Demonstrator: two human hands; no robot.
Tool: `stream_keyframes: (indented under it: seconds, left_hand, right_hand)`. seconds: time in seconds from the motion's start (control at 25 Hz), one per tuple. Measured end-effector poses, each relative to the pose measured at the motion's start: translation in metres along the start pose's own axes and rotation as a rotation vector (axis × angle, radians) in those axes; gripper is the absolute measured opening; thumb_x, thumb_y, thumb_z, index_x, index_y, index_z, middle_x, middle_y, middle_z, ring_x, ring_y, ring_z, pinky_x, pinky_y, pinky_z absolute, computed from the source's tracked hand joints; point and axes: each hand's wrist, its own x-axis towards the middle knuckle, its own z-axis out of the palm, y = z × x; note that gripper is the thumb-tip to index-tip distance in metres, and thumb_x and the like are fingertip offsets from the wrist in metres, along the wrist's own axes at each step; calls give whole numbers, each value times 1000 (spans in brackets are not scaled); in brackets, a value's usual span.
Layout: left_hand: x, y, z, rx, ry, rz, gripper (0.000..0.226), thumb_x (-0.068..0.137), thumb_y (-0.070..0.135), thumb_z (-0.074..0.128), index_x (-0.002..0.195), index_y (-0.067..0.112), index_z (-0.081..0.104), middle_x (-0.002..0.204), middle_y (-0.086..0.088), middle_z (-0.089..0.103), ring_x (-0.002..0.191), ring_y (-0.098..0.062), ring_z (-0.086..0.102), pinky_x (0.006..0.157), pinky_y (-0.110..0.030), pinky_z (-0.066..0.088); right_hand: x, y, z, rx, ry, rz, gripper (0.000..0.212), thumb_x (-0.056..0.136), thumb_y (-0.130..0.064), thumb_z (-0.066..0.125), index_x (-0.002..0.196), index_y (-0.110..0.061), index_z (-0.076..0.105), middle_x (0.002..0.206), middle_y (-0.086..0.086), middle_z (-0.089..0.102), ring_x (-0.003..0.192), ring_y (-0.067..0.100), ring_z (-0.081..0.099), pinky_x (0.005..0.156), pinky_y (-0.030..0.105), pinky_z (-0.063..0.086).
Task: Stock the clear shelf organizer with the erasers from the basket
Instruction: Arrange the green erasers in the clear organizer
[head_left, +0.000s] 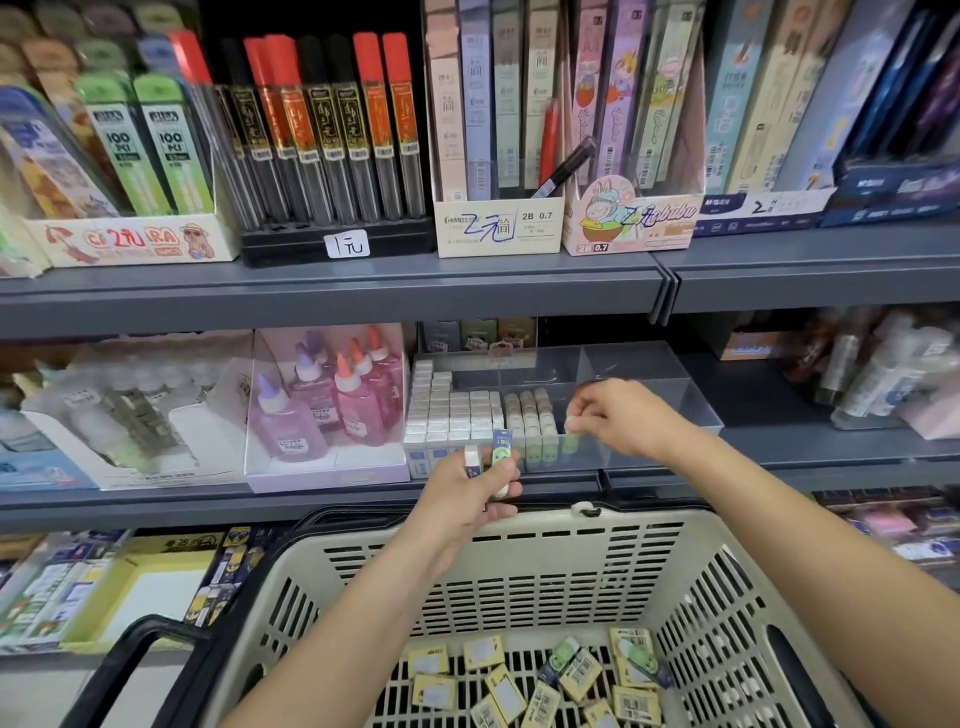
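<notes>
Erasers (500, 453) in left hand (467, 499), one eraser (571, 426) in right hand (621, 415) over organizer (680, 400)

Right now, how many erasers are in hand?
3. Left hand grips a blue-sleeved white eraser and a green-printed sleeved eraser; right hand pinches a pale eraser at the clear plastic shelf organizer. Others may be hidden in the left palm.

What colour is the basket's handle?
Black; the handle shows best in the head view.

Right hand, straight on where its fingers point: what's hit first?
Probably the beige-topped erasers standing in the clear organizer, just left of the right hand and the eraser it pinches. Depth is unclear.
</notes>
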Motion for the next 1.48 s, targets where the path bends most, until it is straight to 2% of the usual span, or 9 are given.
stream_keyframes:
  seconds: [0.32, 0.48, 0.56, 0.68, 0.84, 1.04, 1.16, 1.28, 1.48]
  left_hand:
    - [-3, -1, -1, 5, -21, -7, 19, 90, 17, 60, 107, 9, 62, 88, -2, 67, 71, -9, 66, 56, -20, 52]
    - [-2, 1, 2, 19, -27, -32, 23, 89, 22, 61, 111, 14, 61, 84, 3, 68, 65, -8, 65, 48, -18, 46]
    - [-1, 2, 5, 54, -42, -37, 20, 89, 23, 62, 108, 17, 61, 81, 5, 68, 61, -6, 63, 47, -17, 42]
    - [0, 0, 15, 121, -85, -39, 14, 88, 20, 63, 101, 17, 60, 77, 4, 67, 56, -3, 58, 45, -16, 38]
    - [3, 2, 22, 12, 1, 49, 10, 86, 8, 64, 90, 16, 59, 72, 1, 59, 51, -1, 51, 45, -15, 37]
    - [3, 8, 26, 100, -36, 105, 12, 83, 10, 68, 90, 13, 58, 66, 4, 48, 47, -6, 38, 39, -16, 28]
    - [4, 9, 30, 106, -34, 104, 18, 83, 15, 69, 97, 13, 58, 69, 3, 47, 44, -5, 34, 38, -16, 26]
    - [7, 10, 25, 96, 7, 88, 24, 84, 20, 66, 104, 17, 51, 78, 2, 49, 58, -9, 40, 47, -19, 31]
    - [9, 7, 10, 20, -9, 60, 21, 89, 1, 34, 97, 13, 49, 84, -3, 54, 65, -10, 47, 49, -19, 37]
  right_hand:
    - [2, 0, 12, -192, -52, -73, 29, 99, -20, 36, 118, -23, 57, 123, -1, 61, 117, 23, 51, 99, 40, 35]
    - [-11, -5, 5, -253, 132, -121, 32, 98, -20, 36, 124, -28, 54, 121, -4, 62, 114, 21, 53, 96, 38, 34]
    - [-22, -13, 7, -88, 211, -210, 29, 96, -26, 43, 122, -27, 57, 114, -7, 65, 106, 15, 56, 92, 32, 39]
    - [-35, -25, 11, 268, 88, -211, 23, 89, -32, 58, 110, -25, 66, 88, -14, 66, 82, 3, 60, 75, 15, 44]
    - [-40, -13, 3, 398, 68, -98, 8, 80, -23, 70, 80, -27, 64, 71, -13, 62, 69, 5, 58, 69, 20, 47]
    - [-44, -15, 7, 134, 127, -199, 17, 79, -27, 71, 95, -25, 66, 71, -21, 53, 61, -12, 49, 59, 4, 35]
    - [-44, -21, 7, 141, 143, -252, 25, 80, -29, 69, 104, -30, 63, 71, -17, 53, 59, -4, 49, 61, 11, 38]
    - [-37, -14, -4, 211, 187, -197, 20, 79, -24, 69, 92, -36, 59, 68, -16, 56, 58, -4, 52, 62, 15, 42]
    - [-6, 4, -23, 177, 271, -3, 6, 83, -23, 64, 87, -24, 60, 85, -5, 65, 78, 11, 59, 71, 19, 40]
